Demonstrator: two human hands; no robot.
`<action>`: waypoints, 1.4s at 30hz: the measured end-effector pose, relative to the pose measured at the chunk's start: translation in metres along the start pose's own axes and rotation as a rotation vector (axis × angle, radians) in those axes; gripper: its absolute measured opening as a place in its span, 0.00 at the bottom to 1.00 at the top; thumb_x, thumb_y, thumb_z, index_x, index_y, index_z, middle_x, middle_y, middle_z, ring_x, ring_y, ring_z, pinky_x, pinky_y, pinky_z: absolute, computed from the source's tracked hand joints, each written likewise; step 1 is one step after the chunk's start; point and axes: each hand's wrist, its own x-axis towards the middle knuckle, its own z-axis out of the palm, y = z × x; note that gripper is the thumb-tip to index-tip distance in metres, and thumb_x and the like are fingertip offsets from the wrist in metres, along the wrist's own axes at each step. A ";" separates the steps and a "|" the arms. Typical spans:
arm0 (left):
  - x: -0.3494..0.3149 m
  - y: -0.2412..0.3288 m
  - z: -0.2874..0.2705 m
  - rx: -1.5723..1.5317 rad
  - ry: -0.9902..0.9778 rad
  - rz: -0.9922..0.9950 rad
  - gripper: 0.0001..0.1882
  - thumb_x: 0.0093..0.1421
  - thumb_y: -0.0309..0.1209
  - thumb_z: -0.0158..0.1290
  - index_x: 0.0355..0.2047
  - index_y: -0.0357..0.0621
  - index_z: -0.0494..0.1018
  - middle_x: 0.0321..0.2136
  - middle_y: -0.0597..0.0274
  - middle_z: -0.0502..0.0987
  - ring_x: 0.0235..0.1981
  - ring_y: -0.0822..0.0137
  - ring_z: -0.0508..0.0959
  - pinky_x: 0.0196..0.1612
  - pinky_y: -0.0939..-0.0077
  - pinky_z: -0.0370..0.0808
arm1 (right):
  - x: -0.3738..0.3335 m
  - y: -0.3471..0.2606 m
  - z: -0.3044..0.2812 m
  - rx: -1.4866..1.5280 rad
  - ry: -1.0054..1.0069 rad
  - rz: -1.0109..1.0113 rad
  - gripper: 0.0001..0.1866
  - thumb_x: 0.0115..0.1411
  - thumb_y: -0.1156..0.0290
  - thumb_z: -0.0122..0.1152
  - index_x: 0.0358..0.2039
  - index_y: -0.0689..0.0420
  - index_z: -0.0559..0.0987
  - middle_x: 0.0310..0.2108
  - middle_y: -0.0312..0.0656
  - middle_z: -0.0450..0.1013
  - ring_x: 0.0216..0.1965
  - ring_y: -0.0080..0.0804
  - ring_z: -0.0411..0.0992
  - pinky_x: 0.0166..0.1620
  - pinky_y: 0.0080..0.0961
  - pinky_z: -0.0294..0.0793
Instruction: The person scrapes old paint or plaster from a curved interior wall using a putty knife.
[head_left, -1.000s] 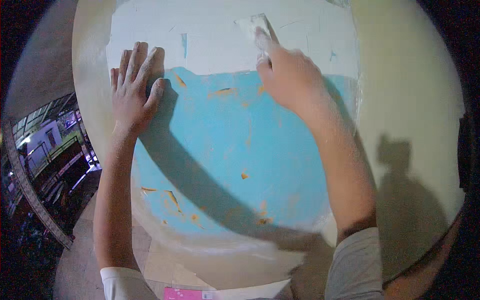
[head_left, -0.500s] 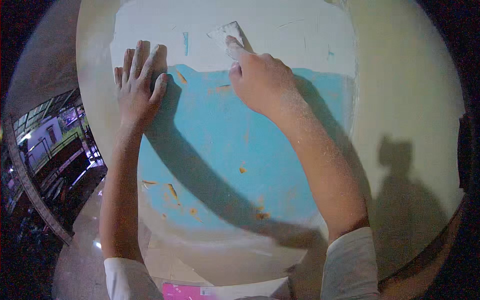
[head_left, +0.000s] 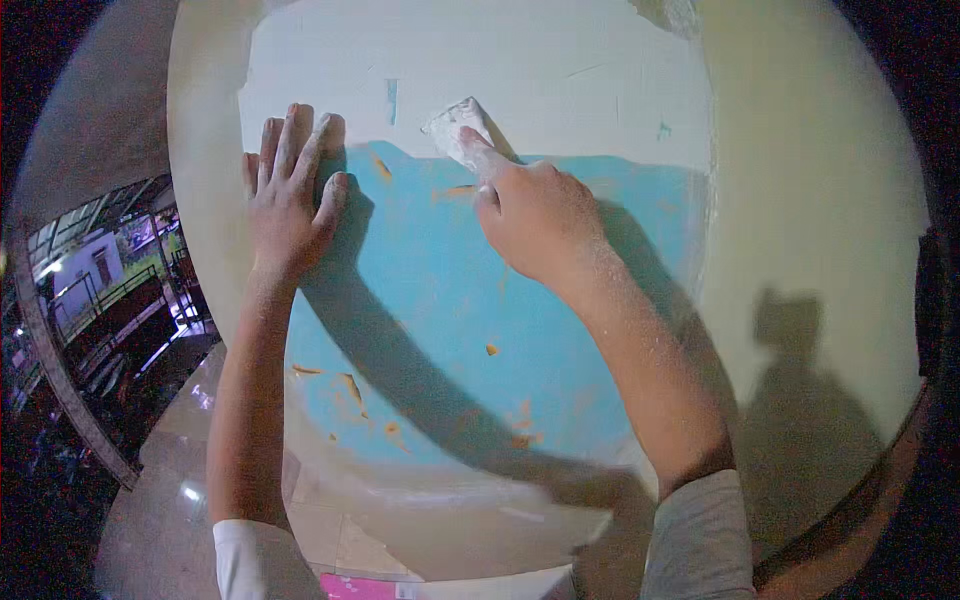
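Observation:
In front of me stands a pale, curved panel with a light-blue patch [head_left: 440, 270] marked by orange-brown chips and scratches. A smooth white coat [head_left: 520, 60] covers the patch's upper part, and a few thin blue streaks show through it. My left hand [head_left: 290, 205] lies flat on the panel at the left, fingers outstretched and dusted white, across the border of white and blue. My right hand [head_left: 535, 205] grips a flat, four-cornered spreader [head_left: 460, 125] smeared with white paste. Its index finger presses on the spreader, which rests against the white coat just above the blue edge.
A pink-and-white package [head_left: 360, 586] lies at the bottom, near a tiled floor [head_left: 345, 535]. Past the panel's left edge, dark railings [head_left: 110, 310] and a lit building [head_left: 90, 270] appear. Shadows of my arms and head fall across the panel.
My right hand has drawn the spreader downward over the white coat, closer to the blue edge. My left hand stays flat in about the same place; the whole view has shifted slightly.

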 end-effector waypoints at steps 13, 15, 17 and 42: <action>0.002 0.011 -0.005 -0.006 -0.009 -0.025 0.33 0.64 0.48 0.49 0.70 0.67 0.58 0.73 0.61 0.49 0.74 0.50 0.47 0.71 0.39 0.42 | 0.010 0.002 -0.006 0.065 0.059 0.001 0.32 0.63 0.65 0.53 0.68 0.50 0.61 0.35 0.56 0.79 0.37 0.54 0.80 0.45 0.50 0.79; 0.002 0.008 -0.005 0.005 -0.014 -0.020 0.34 0.64 0.48 0.49 0.70 0.67 0.57 0.73 0.61 0.49 0.74 0.50 0.46 0.71 0.39 0.42 | 0.027 -0.001 -0.013 0.063 0.100 -0.016 0.32 0.63 0.65 0.52 0.68 0.50 0.62 0.36 0.56 0.79 0.38 0.54 0.80 0.46 0.50 0.79; 0.002 0.009 -0.007 0.004 -0.016 -0.014 0.34 0.64 0.48 0.49 0.70 0.66 0.57 0.73 0.61 0.49 0.74 0.50 0.46 0.71 0.39 0.42 | 0.042 -0.003 -0.024 0.052 0.140 -0.025 0.31 0.63 0.65 0.52 0.68 0.51 0.62 0.36 0.57 0.79 0.39 0.53 0.80 0.46 0.49 0.79; 0.005 -0.011 0.020 0.046 0.048 0.020 0.36 0.65 0.55 0.44 0.71 0.63 0.53 0.73 0.63 0.48 0.74 0.55 0.46 0.71 0.39 0.41 | 0.125 -0.015 -0.056 -0.067 0.231 0.144 0.22 0.67 0.61 0.48 0.50 0.66 0.77 0.47 0.59 0.77 0.50 0.53 0.76 0.55 0.44 0.74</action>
